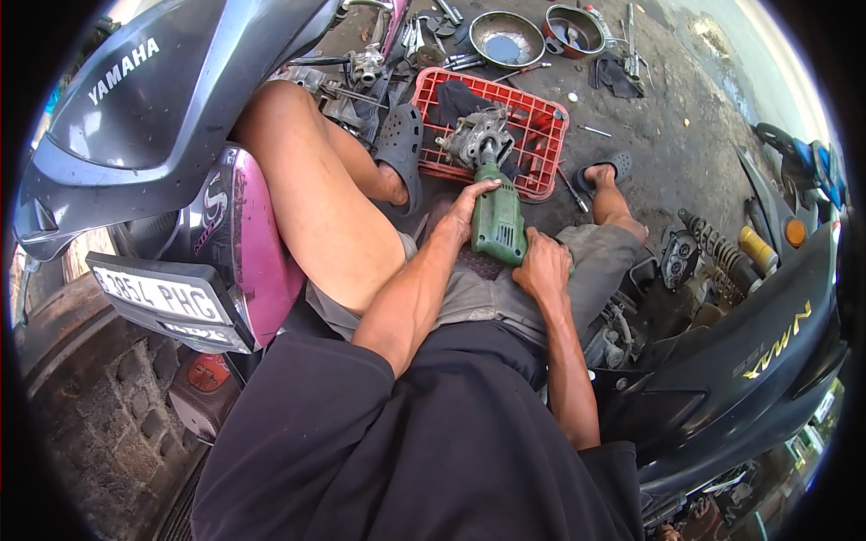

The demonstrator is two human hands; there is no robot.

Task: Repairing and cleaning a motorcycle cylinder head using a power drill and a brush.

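Both my hands are closed on a green electric drill [498, 221] that points away from me. My left hand [468, 207] wraps the drill's body near the front, thumb over the top. Round the rear grip is my right hand [544, 266]; its fingers are partly hidden. The drill's chuck end meets a grey metal engine part [475, 140], and what sits inside that joint is too small to make out. Beneath the part, an upturned red plastic crate [544, 171] bears it, with a dark cloth [454, 101] beside it.
Two metal bowls [506, 41] [575, 30] stand beyond the crate among scattered hand tools. A scooter body [135, 99] rises close on my left, a dark motorcycle panel [731, 361] on my right. A coil-spring shock absorber [719, 252] and engine parts lie near my right leg.
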